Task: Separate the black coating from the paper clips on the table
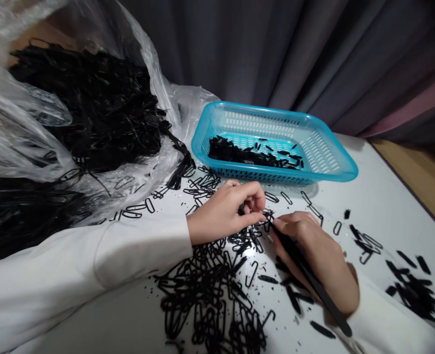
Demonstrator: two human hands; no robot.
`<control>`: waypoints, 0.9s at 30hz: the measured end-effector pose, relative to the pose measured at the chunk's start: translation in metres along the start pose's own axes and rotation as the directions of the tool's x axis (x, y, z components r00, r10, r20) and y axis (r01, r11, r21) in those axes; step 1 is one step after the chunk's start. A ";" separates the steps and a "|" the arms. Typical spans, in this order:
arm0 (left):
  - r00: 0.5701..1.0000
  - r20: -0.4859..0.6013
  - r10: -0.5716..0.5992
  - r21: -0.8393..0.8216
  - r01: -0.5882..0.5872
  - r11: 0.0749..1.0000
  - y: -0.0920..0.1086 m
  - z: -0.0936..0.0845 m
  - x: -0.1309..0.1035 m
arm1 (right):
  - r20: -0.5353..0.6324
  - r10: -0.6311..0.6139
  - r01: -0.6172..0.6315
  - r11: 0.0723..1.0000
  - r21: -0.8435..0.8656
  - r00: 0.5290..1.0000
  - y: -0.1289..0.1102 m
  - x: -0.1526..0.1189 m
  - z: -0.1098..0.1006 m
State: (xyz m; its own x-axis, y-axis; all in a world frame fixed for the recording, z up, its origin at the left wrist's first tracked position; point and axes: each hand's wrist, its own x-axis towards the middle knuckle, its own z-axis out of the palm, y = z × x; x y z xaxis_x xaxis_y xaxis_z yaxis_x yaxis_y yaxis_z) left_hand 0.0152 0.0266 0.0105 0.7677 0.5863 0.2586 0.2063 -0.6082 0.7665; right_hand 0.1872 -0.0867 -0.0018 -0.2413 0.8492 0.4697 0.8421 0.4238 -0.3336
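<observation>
My left hand (228, 209) is closed over the white table, its fingers curled and the thumb pressed in. Dark bits of a small black plastic piece (242, 208) show in its grip, mostly hidden. Just right of it, my right hand (315, 241) wraps round a long, slim black tool (313, 282). The tool's tip is close to the left thumb; whether it is a trimming knife or something else I cannot tell. Beneath both hands lies a heap of black plastic loops (210, 290), with several flat black slivers (293, 299) beside them.
A blue perforated basket (335, 162) at the back holds black slivers. On the left, a clear plastic bag (153, 54) bulges with black plastic strips (102, 103). Another pile of slivers (416, 292) sits at the right. Grey curtains (246, 49) hang behind the table (383, 191).
</observation>
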 end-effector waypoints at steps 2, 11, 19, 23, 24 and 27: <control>0.999 -0.025 -0.034 0.004 0.034 0.999 -0.001 0.000 0.000 | -0.027 -0.021 0.022 1.000 0.021 0.999 -0.002 0.001 -0.001; 0.993 -0.116 -0.030 0.087 0.040 0.995 0.000 0.001 0.000 | -0.142 0.027 -0.014 0.995 0.097 0.990 -0.007 0.003 -0.006; 0.993 -0.114 0.040 0.150 -0.023 0.988 0.003 0.001 -0.003 | -0.098 0.039 -0.026 0.992 0.125 0.994 -0.008 0.004 -0.006; 0.990 -0.119 0.081 0.168 -0.060 0.984 0.002 0.001 -0.004 | -0.111 0.037 -0.025 0.993 0.113 0.993 -0.008 0.003 -0.007; 0.989 -0.120 0.086 0.171 -0.065 0.983 0.002 0.001 -0.004 | -0.120 0.042 -0.029 0.994 0.108 0.992 -0.008 0.003 -0.007; 0.989 -0.113 0.095 0.179 -0.074 0.981 0.001 0.001 -0.004 | -0.140 0.052 -0.038 0.994 0.101 0.989 -0.009 0.004 -0.006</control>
State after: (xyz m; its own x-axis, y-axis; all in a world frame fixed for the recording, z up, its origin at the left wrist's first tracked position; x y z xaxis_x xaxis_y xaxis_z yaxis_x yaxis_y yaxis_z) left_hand 0.0128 0.0229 0.0093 0.7103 0.5824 0.3954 0.2540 -0.7359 0.6276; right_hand 0.1819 -0.0895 0.0080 -0.1275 0.8178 0.5612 0.7977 0.4208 -0.4320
